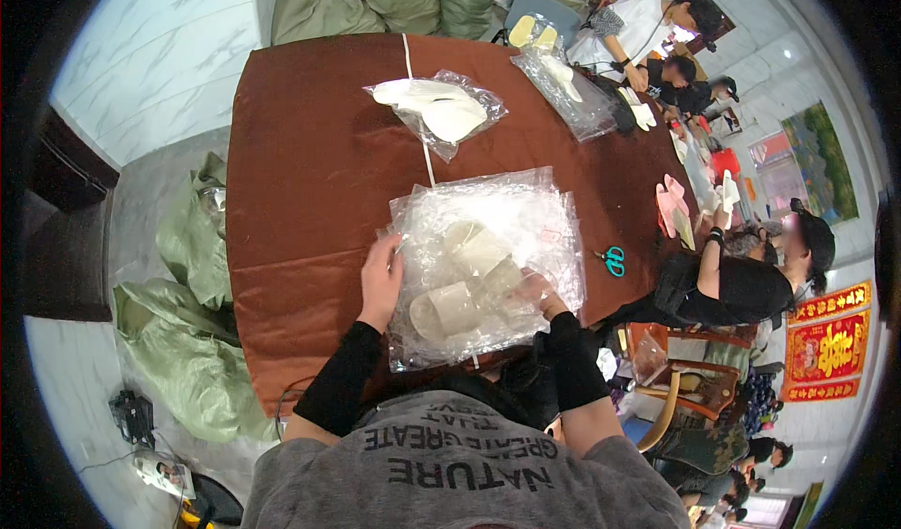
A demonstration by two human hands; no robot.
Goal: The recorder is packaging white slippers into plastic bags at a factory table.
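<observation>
A pair of cream slippers lies on a stack of clear plastic bags (pixel 540 196) in front of me. One slipper (pixel 445 311) is nearer, the other slipper (pixel 477 249) farther off; clear film partly covers both. My left hand (pixel 382 280) is at the left edge of the bags, fingers stretched forward, touching the plastic. My right hand (pixel 537 292) is closed on the clear film at the slippers' right side; its fingertips are partly hidden. Farther back on the table rests a bagged pair of white slippers (pixel 436 107).
A brown cloth covers the table (pixel 300 172). Teal scissors (pixel 615 261) lie to the right, with pink slippers (pixel 672 205) beyond. Another bagged slipper (pixel 561 76) is at the far right. Green sacks (pixel 188 360) stand on the left. Co-workers (pixel 751 276) sit along the right side.
</observation>
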